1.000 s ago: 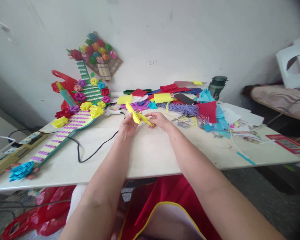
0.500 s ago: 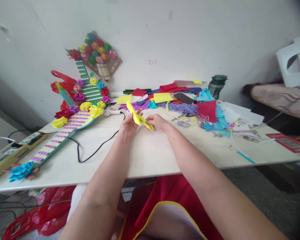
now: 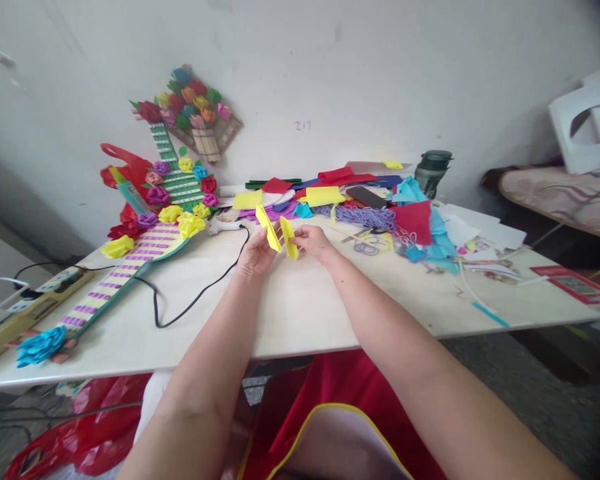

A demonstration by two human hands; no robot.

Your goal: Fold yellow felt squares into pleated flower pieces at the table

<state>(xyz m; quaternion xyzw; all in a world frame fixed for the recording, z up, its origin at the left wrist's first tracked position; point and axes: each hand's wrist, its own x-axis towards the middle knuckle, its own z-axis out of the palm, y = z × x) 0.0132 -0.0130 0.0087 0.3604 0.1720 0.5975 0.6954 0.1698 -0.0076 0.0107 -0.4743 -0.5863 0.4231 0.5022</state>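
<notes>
My left hand (image 3: 257, 255) grips a folded piece of yellow paper (image 3: 269, 229), which stands tilted above the fingers. Close beside it, my right hand (image 3: 314, 242) pinches a smaller yellow paper piece (image 3: 289, 239) between thumb and fingers. The two yellow pieces are held side by side over the white table (image 3: 305, 307), with a narrow gap between them. The fingertips of my left hand are partly hidden behind the paper.
Colored paper sheets (image 3: 325, 195), purple string (image 3: 357, 217), scissors (image 3: 355, 236) and a dark bottle (image 3: 431, 173) lie or stand at the back. On the left are a flower-decorated guitar shape (image 3: 125, 275), a glue gun (image 3: 225, 225) with black cord, and a power strip (image 3: 40, 300).
The yellow piece in my right hand has come away from the one in my left hand and turned more upright. My left hand has hardly moved.
</notes>
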